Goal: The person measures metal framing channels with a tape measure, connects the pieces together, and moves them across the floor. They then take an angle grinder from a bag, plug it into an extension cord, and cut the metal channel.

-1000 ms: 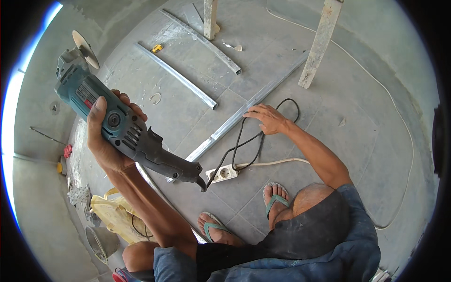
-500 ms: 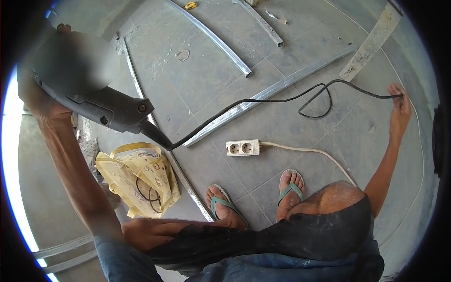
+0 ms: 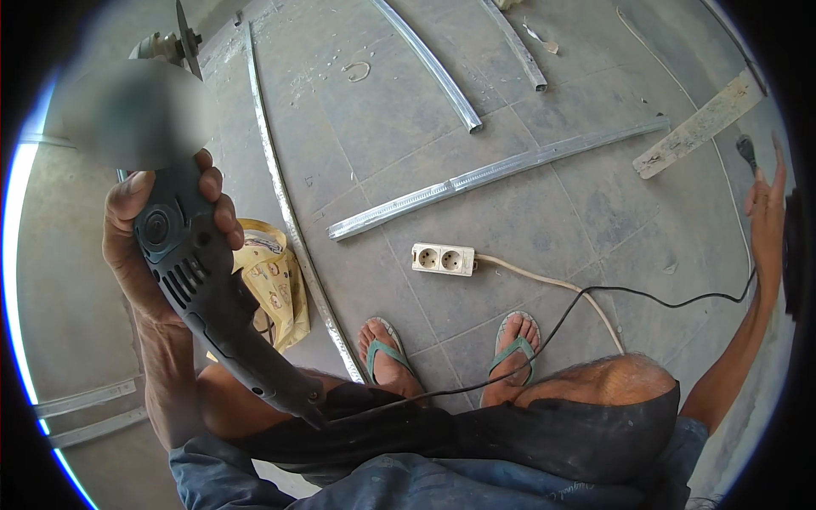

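Observation:
My left hand (image 3: 132, 221) grips a teal and dark grey angle grinder (image 3: 221, 314) raised at the left, its disc (image 3: 187, 42) at the top; a blurred patch hides part of its upper body. At the far right my right hand (image 3: 765, 204) holds the plug (image 3: 746, 151) at the end of the black cord (image 3: 671, 302), which trails across from the grinder's handle. On the floor between my hands lies a white two-socket power strip (image 3: 442, 260) with a pale cable (image 3: 578, 289), just beyond my sandalled feet (image 3: 510, 357).
Metal channels (image 3: 493, 177) lie on the grey tiled floor (image 3: 399, 289), one long channel (image 3: 297, 238) beside my left foot. A yellow patterned bag (image 3: 276, 293) sits at the left. A pale board (image 3: 697, 127) stands near the right wall, where a thin cable runs along the floor.
My right hand has moved rightward and out, carrying the cord's end with the plug now showing. The cord has dropped nearer my legs. The grinder has tilted more upright at the left.

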Tool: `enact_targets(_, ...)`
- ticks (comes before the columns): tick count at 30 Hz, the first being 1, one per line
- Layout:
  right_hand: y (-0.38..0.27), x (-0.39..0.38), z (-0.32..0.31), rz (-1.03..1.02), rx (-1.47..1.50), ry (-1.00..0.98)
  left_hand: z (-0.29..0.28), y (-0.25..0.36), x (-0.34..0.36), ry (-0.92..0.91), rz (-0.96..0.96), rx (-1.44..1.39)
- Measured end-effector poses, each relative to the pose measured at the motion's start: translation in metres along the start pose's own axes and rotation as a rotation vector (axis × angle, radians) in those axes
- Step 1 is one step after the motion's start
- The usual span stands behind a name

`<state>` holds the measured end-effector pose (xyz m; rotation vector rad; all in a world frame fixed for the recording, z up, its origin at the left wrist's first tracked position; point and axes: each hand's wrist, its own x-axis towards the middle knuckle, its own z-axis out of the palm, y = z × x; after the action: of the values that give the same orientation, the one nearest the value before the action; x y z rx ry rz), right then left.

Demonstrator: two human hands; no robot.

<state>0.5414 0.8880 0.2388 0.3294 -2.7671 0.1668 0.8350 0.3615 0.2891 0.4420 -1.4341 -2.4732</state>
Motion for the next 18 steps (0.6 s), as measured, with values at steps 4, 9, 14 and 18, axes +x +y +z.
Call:
enact_targets(4,-0.097,-0.073,0.138,-0.174,0.762,-0.654,-0.006,-0.007,-0.014,0.158,-0.003,-0.016)
enact_targets(9,-0.216,-0.151,0.206,-0.374,0.872,-0.78,-0.02,-0.006,-0.04,0.228,0.076,0.005)
enact_targets(14,-0.262,-0.21,0.255,-0.513,0.738,-0.673,-0.017,-0.013,-0.041,0.259,0.062,-0.014)
enact_targets(18,-0.239,-0.208,0.272,-0.491,0.684,-0.708,-0.025,-0.021,-0.033,0.257,0.007,0.001)
